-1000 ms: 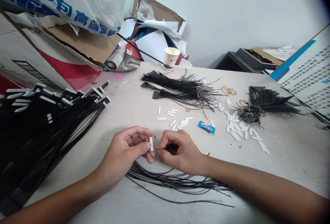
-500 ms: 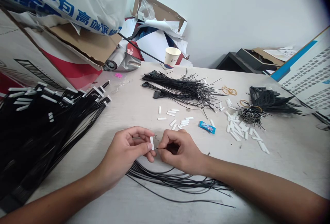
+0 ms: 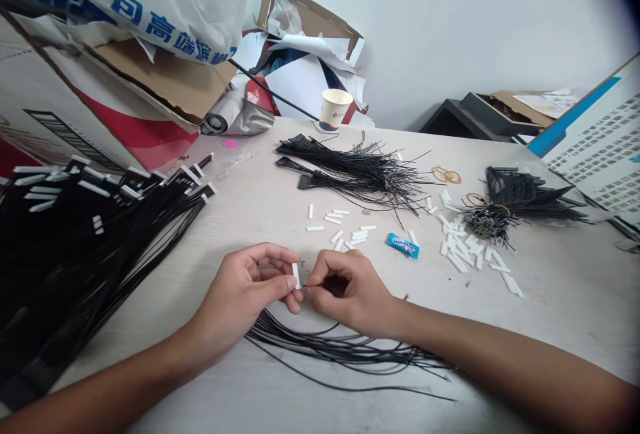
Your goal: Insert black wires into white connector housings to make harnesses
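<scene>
My left hand [image 3: 245, 297] pinches a small white connector housing [image 3: 296, 275] between thumb and forefinger, held upright. Facing it, my right hand [image 3: 347, 291] is closed on the tip of a thin black wire [image 3: 311, 285], with the wire's end right at the housing. That wire belongs to a loose bundle of black wires [image 3: 345, 351] trailing on the table under both wrists. Both hands hover just above the table near its front middle.
A large heap of finished black wires with white ends [image 3: 90, 234] fills the left. Black wire bundles [image 3: 355, 171] lie behind, another bundle [image 3: 515, 201] at the right, with loose white housings [image 3: 465, 251], a blue candy wrapper [image 3: 402, 245], rubber bands [image 3: 445, 175], a paper cup [image 3: 334, 109] and cardboard boxes [image 3: 165, 81].
Both hands have stayed almost still, with the wire tip kept at the housing; the view has shifted slightly downward.
</scene>
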Demonstrator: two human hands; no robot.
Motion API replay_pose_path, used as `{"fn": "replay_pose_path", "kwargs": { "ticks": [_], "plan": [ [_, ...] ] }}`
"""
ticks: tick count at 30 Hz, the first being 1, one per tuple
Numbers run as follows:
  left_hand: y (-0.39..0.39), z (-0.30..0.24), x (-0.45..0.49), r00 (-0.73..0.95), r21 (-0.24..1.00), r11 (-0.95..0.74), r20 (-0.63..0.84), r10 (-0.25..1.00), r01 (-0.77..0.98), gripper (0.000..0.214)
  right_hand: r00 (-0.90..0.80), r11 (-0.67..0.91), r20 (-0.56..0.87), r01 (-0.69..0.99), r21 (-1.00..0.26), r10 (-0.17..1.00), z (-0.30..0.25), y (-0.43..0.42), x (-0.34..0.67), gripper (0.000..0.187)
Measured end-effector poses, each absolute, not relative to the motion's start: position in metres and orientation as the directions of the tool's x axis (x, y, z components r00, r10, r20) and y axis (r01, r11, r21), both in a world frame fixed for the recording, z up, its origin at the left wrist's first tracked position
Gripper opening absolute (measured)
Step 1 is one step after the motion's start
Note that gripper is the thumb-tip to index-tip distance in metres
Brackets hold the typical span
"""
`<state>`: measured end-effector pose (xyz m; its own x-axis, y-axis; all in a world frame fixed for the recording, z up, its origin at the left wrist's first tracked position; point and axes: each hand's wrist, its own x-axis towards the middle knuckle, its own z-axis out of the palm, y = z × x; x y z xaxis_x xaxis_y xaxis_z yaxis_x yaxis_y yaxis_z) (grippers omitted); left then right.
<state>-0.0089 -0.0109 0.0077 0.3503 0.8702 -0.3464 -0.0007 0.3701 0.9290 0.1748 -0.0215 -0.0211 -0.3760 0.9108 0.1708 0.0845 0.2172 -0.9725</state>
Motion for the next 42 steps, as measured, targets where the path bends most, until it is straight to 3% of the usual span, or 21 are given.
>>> {"fn": "replay_pose_path", "kwargs": {
  "ticks": [16,42],
  "plan": [
    [-0.0106,0.0082,-0.0085,0.348,0.941,0.338,-0.312,0.884,-0.015,0.016,-0.412,0.228,0.178,0.074,-0.971,0.894,-0.0155,-0.0200,0.1739,0.010],
    [-0.0099,0.0077,-0.0072,0.306,0.951,0.307,-0.289,0.907,-0.013,0.010,-0.324,0.185,0.125,0.163,-0.969,0.938,-0.0171,-0.0200,0.1737,0.006]
  ]
}}
